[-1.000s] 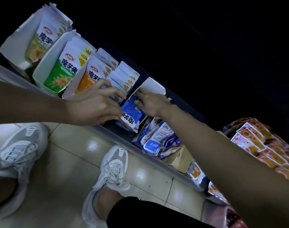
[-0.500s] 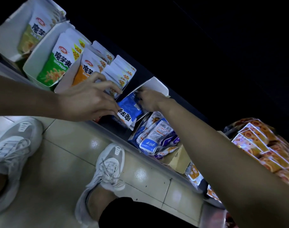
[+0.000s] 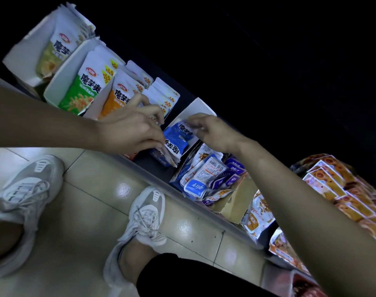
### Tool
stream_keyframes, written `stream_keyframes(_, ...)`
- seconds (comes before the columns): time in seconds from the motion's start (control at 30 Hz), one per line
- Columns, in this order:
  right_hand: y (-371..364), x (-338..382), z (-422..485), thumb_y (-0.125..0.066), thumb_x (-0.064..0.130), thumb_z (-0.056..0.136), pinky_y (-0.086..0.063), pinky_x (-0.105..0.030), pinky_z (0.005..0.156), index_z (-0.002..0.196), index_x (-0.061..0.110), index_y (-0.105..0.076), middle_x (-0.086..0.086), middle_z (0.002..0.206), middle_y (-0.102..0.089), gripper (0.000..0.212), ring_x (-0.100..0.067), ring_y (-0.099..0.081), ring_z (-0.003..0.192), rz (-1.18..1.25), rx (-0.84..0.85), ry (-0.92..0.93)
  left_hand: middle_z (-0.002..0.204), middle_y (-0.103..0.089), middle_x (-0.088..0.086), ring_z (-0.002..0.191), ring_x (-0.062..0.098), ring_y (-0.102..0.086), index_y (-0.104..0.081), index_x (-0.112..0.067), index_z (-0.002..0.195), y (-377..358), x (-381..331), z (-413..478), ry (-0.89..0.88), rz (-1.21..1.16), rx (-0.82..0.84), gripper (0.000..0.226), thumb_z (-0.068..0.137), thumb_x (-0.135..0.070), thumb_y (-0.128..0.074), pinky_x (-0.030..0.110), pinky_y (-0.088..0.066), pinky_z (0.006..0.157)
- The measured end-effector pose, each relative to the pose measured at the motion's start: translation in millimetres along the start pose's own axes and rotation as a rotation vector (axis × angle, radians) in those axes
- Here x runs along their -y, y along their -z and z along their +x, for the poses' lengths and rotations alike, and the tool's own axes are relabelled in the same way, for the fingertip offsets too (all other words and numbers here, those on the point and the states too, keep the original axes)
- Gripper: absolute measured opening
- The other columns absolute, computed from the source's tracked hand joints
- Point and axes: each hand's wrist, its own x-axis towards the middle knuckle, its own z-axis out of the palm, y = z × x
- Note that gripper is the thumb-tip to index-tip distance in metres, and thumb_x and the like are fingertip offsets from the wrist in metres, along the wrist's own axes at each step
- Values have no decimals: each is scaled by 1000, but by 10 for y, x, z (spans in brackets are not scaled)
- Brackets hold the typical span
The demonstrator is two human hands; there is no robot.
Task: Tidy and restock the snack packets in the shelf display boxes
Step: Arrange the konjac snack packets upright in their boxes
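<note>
A low shelf holds white display boxes of snack packets. Blue packets [image 3: 176, 139] stand in a white box [image 3: 198, 107] at the middle. My left hand [image 3: 131, 129] pinches the lower white edge of the front blue packet with thumb and fingers. My right hand [image 3: 212, 131] grips the top of the blue packets from the right. Left of them stand an orange packet box [image 3: 116, 97], a green packet box [image 3: 82, 93] and a pale green packet box [image 3: 54, 52].
Loose blue, white and purple packets [image 3: 206, 174] lie heaped in a brown carton [image 3: 236, 202] right of the blue box. Orange packets [image 3: 337, 185] fill the shelf far right. The metal shelf lip [image 3: 152, 172] runs diagonally. My two grey sneakers [image 3: 144, 215] stand on the tiled floor.
Both hands stay on the blue packets; my left thumb and fingers have slid down to the front packet's lower edge. The camera view shifted slightly.
</note>
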Motion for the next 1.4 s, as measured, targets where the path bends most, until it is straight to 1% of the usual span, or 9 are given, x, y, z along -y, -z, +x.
stream_keyframes(0.13,97,64,-181,-50,16,103,-34,-37,111,131,13,-62,6,138,-54,31,-13,-43,124,29,-86,10,89,-73,-20,103,14,-54,-77,-33,91,45,-14,38,-27,20,-129,12,92,-41,-68,38,-24,91)
stream_keyframes(0.27,219,194,-342,-59,13,98,-40,-11,100,133,8,-60,6,132,-52,35,0,-47,116,298,-151,17,82,-71,-17,98,14,-56,-78,-31,91,53,-15,82,58,-31,-147,17,91,-44,-67,37,-25,89)
stream_keyframes(0.37,88,231,-431,-67,14,93,-39,-6,97,136,15,-58,10,136,-50,44,0,-49,118,452,-145,-31,76,-69,-15,93,15,-53,-78,-30,91,62,-8,122,105,-30,-170,21,93,-47,-65,37,-28,84)
stream_keyframes(0.57,-418,350,-524,-87,19,73,-56,-31,91,124,22,-63,6,115,-65,57,-7,-62,108,716,-298,-129,68,-55,-10,90,21,-50,-77,-27,97,50,14,279,135,105,-158,22,87,-46,-71,38,-27,77)
stream_keyframes(0.7,-745,455,-474,-85,16,72,-53,-23,87,122,20,-55,7,107,-65,58,-4,-61,97,636,-502,-168,65,-46,-8,88,21,-48,-76,-25,90,29,18,290,115,104,-146,19,87,-44,-71,38,-28,75)
stream_keyframes(0.8,-871,426,-368,-75,15,81,-54,-36,80,109,14,-70,2,97,-70,28,-14,-63,87,408,-681,-187,65,-48,-6,86,19,-46,-78,-25,90,32,40,296,85,89,-153,20,91,-42,-68,36,-25,75)
stream_keyframes(1.07,-562,204,-198,-72,15,88,-55,-31,65,83,13,-76,2,77,-72,7,-15,-66,68,378,-791,-279,110,-65,-2,102,26,-53,-68,-22,108,181,-73,105,-108,211,-188,23,94,-41,-65,40,-34,81)
stream_keyframes(1.2,-495,66,-165,-70,16,90,-54,-33,64,79,11,-73,3,72,-68,13,-15,-64,66,401,-831,-287,119,-68,0,118,27,-53,-65,-17,123,19,-228,-74,-195,359,103,42,96,-46,-52,44,-33,96)
stream_keyframes(1.4,-468,-57,-212,-68,19,91,-51,-33,59,80,11,-71,-3,70,-67,15,-20,-63,64,346,-831,-272,157,-33,17,151,36,-10,-14,-4,157,-302,-459,-23,6,646,463,74,101,-47,-33,61,-2,116)
